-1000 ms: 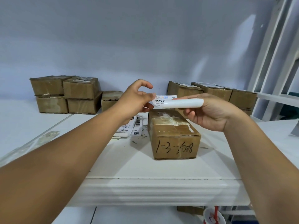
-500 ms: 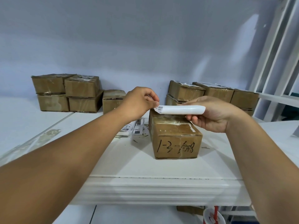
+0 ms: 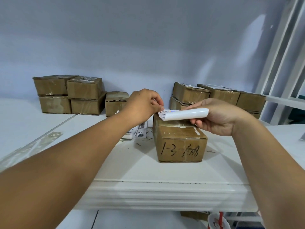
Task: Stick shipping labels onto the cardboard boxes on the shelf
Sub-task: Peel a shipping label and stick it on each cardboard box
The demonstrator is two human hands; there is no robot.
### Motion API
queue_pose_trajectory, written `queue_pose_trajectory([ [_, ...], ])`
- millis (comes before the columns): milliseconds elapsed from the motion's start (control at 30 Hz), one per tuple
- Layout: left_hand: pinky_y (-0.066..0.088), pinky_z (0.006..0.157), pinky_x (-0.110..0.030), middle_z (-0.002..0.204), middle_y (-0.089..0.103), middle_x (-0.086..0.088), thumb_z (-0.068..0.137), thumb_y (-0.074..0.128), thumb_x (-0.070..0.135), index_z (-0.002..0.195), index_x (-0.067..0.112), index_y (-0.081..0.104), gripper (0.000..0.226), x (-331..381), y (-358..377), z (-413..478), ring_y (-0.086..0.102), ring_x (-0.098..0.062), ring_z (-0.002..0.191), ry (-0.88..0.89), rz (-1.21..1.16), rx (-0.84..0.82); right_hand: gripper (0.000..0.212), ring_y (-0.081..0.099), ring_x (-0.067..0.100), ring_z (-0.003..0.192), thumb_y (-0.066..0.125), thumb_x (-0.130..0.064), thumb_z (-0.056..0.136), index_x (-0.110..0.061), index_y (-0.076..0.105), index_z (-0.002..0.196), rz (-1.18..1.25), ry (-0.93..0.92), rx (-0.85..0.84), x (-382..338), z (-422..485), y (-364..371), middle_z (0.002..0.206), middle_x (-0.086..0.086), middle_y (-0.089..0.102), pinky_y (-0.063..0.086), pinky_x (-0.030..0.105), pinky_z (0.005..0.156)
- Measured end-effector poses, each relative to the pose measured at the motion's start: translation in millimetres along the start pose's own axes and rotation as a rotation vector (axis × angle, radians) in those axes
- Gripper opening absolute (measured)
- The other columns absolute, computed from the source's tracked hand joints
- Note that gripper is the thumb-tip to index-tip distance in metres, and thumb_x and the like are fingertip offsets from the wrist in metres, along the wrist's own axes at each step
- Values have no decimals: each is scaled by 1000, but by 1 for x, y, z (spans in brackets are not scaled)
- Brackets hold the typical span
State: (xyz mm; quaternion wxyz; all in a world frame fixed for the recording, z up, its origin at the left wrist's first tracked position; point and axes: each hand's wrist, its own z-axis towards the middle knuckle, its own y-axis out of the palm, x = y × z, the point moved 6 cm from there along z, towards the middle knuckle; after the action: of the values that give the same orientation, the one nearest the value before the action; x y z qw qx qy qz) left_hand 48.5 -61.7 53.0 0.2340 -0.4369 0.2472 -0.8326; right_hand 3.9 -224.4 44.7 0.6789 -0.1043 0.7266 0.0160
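One curled shipping label (image 3: 184, 114) is pinched at its left corner by the fingers (image 3: 158, 103) of the left hand (image 3: 142, 104) and gripped at its right end by the right hand (image 3: 219, 118), just above the one marked cardboard box (image 3: 179, 142) on the shelf (image 3: 132, 162). Five boxes (image 3: 82, 95) are grouped back left, a partly hidden stack (image 3: 219, 95) back right; both forearms are stretched forward

Left hand (image 3: 142, 105), right hand (image 3: 220, 119): both bare. Forearms (image 3: 69, 164) behind fingers (image 3: 200, 125) bare too, uncovered down to frame edge.
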Motion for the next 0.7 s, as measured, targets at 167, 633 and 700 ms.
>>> queue_pose_trajectory([
  [167,45,66,-21,73,70,10,83,69,21,83,22,68,2,-1,1,1,60,-2,72,16,64,20,20,54,5,36,48,5,93,1,67,93,-33,-4,2,0,1,1,47,5,58,44,10,37],
  [633,50,75,-26,77,70,10,84,69,21,87,22,68,4,3,2,1,64,-7,79,64,158,38,18,53,3,37,50,4,92,0,68,93,-118,-21,23,0,2,2,47,2,59,40,9,35],
  [700,51,77,-27,79,70,9,84,68,21,88,23,67,4,4,3,1,64,-7,80,74,183,35,19,52,3,38,49,5,93,1,68,93,-148,-25,31,0,1,2,48,2,58,39,9,35],
])
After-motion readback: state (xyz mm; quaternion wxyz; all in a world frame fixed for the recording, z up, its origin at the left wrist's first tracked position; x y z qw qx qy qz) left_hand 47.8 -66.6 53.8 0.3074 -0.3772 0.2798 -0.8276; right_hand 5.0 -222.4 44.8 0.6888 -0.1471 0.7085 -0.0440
